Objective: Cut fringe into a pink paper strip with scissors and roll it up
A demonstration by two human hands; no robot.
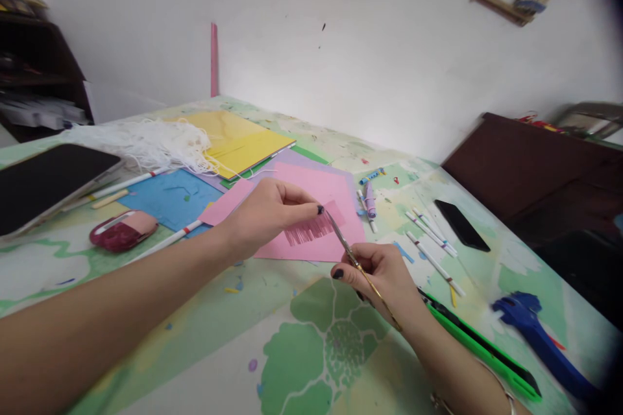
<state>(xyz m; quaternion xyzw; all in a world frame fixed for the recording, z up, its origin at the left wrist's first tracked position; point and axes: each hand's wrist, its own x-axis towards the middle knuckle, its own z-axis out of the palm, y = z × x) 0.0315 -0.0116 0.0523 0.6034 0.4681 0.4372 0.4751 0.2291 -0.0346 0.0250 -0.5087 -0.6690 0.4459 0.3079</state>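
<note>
Between the thumb and fingers of my left hand [272, 211] is the upper edge of a small pink paper strip [307, 231], its lower side cut into a fringe. My right hand [382, 272] grips a pair of scissors [359, 266] with gold-coloured handles. The scissor blades point up and left, their tips at the strip's right end, close to my left thumb. Whether the blades touch the paper is too small to tell. Below the strip lies a larger pink sheet [335, 185], over a lilac sheet [296, 159].
Around the sheets lie a yellow pad [243, 142], white yarn [146, 141], blue paper [170, 198], a dark tablet [48, 181] and a maroon-and-pink object [124, 231]. To the right are white paper sticks [435, 262], a phone [461, 225], a green cutter [487, 347] and a blue tape dispenser [540, 337].
</note>
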